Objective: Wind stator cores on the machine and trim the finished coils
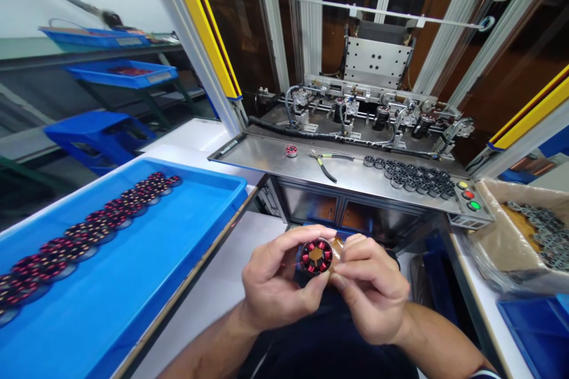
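Observation:
My left hand (284, 278) is closed around a motor stator (316, 257), a round dark ring with red wire coils inside. Its thumb and fingers grip the rim from the left, and the open face is turned towards me. A thin red wire end sticks out on the stator's left side. My right hand (373, 284) is pinched at the stator's right edge; what lies between its fingertips is too small or hidden to tell. Both hands are above my lap, in front of the machine's bench.
A blue tray (195, 213) at left holds rows of wound stators. On the metal bench (258, 160) lie one wound stator (291, 151), cutting pliers (326, 164) and many black cores (415, 177). Push buttons (468, 195) and a box of grey parts (498, 237) are at right. Behind stands the winding machine (377, 59).

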### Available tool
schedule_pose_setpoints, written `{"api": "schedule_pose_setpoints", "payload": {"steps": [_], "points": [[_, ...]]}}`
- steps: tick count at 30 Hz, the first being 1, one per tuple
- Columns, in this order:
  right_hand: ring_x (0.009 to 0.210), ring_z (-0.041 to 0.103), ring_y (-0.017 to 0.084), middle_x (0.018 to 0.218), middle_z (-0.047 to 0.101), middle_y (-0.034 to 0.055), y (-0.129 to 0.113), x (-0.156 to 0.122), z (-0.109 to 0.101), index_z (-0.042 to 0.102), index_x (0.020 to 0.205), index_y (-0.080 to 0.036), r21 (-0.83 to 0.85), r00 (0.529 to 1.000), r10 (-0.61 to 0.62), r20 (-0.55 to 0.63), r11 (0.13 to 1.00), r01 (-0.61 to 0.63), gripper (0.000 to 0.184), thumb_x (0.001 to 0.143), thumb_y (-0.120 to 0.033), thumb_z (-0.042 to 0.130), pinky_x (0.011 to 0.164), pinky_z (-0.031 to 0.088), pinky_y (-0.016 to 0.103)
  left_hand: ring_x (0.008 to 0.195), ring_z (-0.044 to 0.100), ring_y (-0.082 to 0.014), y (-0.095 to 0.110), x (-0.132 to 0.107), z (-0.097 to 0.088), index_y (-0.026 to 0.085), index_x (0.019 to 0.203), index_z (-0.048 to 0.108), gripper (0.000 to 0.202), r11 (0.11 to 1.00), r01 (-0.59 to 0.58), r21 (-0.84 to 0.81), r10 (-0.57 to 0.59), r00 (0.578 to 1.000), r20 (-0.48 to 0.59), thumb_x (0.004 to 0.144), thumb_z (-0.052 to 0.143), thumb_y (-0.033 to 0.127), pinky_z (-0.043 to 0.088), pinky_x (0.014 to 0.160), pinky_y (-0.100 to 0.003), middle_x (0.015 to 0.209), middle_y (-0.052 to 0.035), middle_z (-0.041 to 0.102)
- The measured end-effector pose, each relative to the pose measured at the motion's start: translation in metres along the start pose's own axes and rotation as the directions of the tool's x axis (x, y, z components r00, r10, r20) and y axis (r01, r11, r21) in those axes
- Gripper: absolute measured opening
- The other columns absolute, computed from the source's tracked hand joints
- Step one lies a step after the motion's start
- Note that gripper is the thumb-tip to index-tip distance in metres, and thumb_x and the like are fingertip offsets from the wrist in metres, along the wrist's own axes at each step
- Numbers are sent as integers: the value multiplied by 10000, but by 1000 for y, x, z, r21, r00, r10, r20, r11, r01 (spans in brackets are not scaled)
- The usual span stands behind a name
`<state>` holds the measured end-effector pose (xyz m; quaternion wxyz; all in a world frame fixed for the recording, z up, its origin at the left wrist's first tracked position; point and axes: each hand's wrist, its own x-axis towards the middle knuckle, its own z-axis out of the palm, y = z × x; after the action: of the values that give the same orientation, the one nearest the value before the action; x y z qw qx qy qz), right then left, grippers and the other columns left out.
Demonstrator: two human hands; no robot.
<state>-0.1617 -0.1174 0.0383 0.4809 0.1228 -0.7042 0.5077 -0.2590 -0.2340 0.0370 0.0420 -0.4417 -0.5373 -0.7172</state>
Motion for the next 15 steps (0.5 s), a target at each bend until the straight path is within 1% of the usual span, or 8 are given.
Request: {"api": "schedule_pose_setpoints", "payload": {"steps": [2,4,6,7,9,11,13,15], "points": [[729,590,176,821,620,47,3,2,-5,699,1133,-212,14,999,-14,44,1000,13,266,907,-88,632,672,521,361,830,768,-189,3,3,0,195,1108,719,465,994,60,-96,-59,998,12,672,782,44,622,762,-235,1002,-72,803],[803,595,190,888,616,60,7,7,-13,673,1205,-215,12,994,-13,107,1000,12,309,903,-145,681,715,530,373,776,770,-195,5,6,0,178,1047,733,356,952,187,-243,-176,982,63,703,804,121,624,711,-236,952,-90,806],[917,599,211,1009,613,90,11,18,-22,648,1260,-219,5,979,-26,202,1000,25,383,888,-238,738,785,545,392,731,767,-191,5,7,0,175,1017,741,301,860,339,-382,-303,941,153,732,826,219,618,675,-228,896,-93,805],[974,597,223,1066,609,104,13,24,-25,646,1263,-221,8,965,-42,257,999,42,401,881,-286,753,819,550,403,715,764,-185,5,7,0,181,1016,744,301,806,402,-434,-347,916,202,740,833,261,612,666,-220,869,-86,802],[1038,595,235,1120,614,120,15,37,-28,667,1208,-216,33,929,-94,358,996,88,358,885,-350,745,862,554,422,694,756,-171,4,5,0,206,1035,747,323,708,486,-512,-390,874,291,747,839,317,605,665,-213,821,-60,793],[1031,605,234,1102,635,127,16,48,-28,694,1111,-189,64,901,-144,410,990,128,282,899,-371,724,870,558,432,701,751,-159,2,3,2,223,1037,755,323,641,535,-550,-404,845,350,746,843,329,601,685,-209,815,-41,785],[1018,616,231,1082,652,136,16,54,-26,711,1012,-160,83,883,-186,430,983,167,220,913,-357,708,870,561,436,727,747,-147,1,2,3,230,1040,764,324,609,563,-559,-418,827,376,737,850,309,594,712,-199,851,-34,784],[1024,620,232,1072,664,138,16,55,-24,720,941,-152,66,875,-220,430,975,213,176,922,-326,699,867,564,436,753,743,-142,1,3,4,225,1024,772,316,599,577,-555,-431,817,383,728,856,295,584,731,-188,876,-36,784]]}}
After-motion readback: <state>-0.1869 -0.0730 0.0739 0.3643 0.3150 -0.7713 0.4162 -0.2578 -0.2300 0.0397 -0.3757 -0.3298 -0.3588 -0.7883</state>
